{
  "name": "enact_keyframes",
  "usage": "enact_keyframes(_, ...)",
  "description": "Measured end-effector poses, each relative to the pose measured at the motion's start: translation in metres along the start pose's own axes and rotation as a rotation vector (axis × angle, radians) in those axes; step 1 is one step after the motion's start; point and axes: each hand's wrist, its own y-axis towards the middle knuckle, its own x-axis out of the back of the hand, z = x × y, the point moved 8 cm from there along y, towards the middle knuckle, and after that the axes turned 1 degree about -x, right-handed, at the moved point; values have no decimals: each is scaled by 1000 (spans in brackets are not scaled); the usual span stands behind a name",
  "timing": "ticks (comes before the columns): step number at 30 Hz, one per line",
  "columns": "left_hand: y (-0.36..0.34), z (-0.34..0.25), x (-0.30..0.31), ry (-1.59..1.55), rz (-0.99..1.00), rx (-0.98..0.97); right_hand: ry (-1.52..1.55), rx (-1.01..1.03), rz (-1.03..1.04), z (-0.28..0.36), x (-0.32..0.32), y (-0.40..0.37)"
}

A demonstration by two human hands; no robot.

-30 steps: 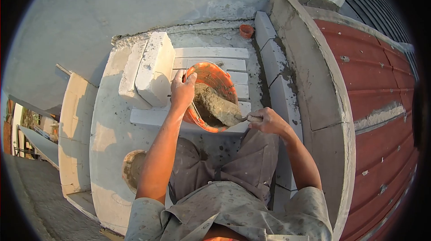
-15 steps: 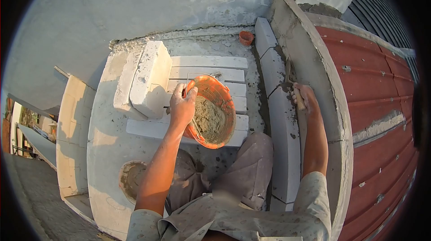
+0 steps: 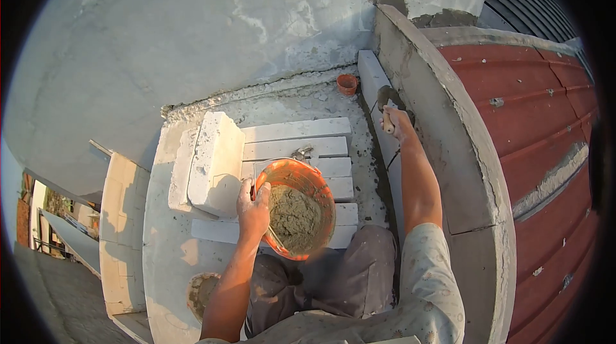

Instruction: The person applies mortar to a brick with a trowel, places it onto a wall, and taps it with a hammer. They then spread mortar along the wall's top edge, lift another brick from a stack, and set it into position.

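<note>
An orange bucket with wet grey mortar in it is gripped at its left rim by my left hand. My right hand is closed round the wooden handle of a trowel. The trowel's blade lies at a patch of mortar on top of the row of white blocks, beside the grey wall panel. The blade itself is mostly hidden by mortar and my hand.
Two upright white blocks stand left of several flat white slabs. A small orange pot sits near the back corner. A mortar-crusted round container is at lower left. Red metal roofing lies beyond the panel.
My right hand and trowel have moved forward along the block row, toward the back wall. The bucket remains in my left hand, lower in view. The whole view has shifted.
</note>
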Motion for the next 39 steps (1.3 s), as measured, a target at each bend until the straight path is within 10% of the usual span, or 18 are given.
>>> enact_keyframes(14, 4, -1, -2, 0, -6, -10, 119, 49, -130, -77, 121, -173)
enact_keyframes(25, 1, 8, 5, -57, 7, -4, -948, 533, -301, 24, 115, -281)
enact_keyframes(33, -3, 10, 7, -92, -3, -12, -1613, 534, -340, 51, 48, -109)
enact_keyframes(39, -5, 6, 12, -28, -34, 34, -1422, 648, -353, 45, 46, -80)
